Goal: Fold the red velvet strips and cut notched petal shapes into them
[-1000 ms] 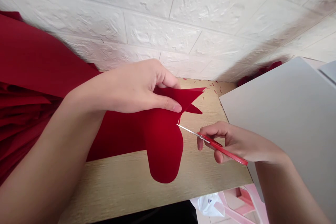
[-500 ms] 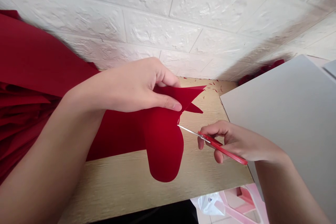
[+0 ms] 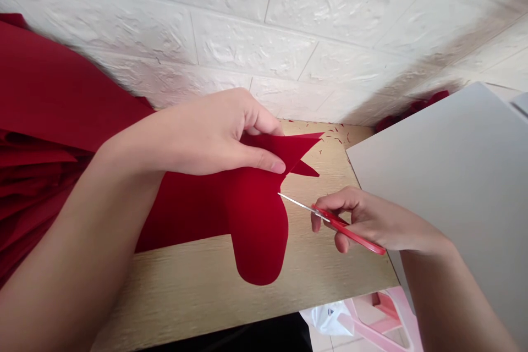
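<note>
Left hand (image 3: 206, 132), grip clenched in a pinch on a matte red cut sheet (image 3: 256, 220) over the pale wood-grain tabletop (image 3: 185, 291), keeping its edge lifted and taut; right hand (image 3: 367, 217), grip clenched on red-handled steel scissors (image 3: 342, 224), blades positioned at that edge.

Left hand (image 3: 210, 137) pinching a red sheet (image 3: 256, 225) above the table (image 3: 198, 297), right hand (image 3: 358, 217) working red-handled scissors (image 3: 363, 237), tips right at the sheet's edge.
</note>
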`<state>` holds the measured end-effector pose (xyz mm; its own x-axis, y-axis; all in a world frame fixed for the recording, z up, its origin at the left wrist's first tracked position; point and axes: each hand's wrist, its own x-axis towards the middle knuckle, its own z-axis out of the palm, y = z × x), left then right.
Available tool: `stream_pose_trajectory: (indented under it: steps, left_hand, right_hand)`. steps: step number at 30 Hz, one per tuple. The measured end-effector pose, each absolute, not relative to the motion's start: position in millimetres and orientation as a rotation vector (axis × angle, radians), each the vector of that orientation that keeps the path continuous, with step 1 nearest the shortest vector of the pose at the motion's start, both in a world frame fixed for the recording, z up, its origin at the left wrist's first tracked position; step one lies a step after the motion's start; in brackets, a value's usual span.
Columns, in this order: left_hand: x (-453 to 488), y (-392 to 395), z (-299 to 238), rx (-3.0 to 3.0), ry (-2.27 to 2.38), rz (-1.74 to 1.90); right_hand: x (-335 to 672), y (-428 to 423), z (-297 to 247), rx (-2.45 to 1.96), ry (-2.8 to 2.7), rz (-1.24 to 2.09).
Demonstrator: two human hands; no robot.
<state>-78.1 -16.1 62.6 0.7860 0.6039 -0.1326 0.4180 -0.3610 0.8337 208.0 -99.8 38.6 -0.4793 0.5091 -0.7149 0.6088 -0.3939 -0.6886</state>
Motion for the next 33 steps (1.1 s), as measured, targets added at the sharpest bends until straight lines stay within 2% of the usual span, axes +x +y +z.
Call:
stream_pose_trajectory:
  steps: [22, 33]
  left_hand:
    - [-77.7, -15.5, 61.4, 2.001, 0.787, 0.251]
    - [-76.7, -16.8, 65.3, 2.043, 0.808, 0.205]
  right_hand:
    - [207.3, -103.1, 37.3, 1.671, 1.777, -1.926]
    - [212.0, -104.5, 23.1, 1.637, 1.763, -2.071]
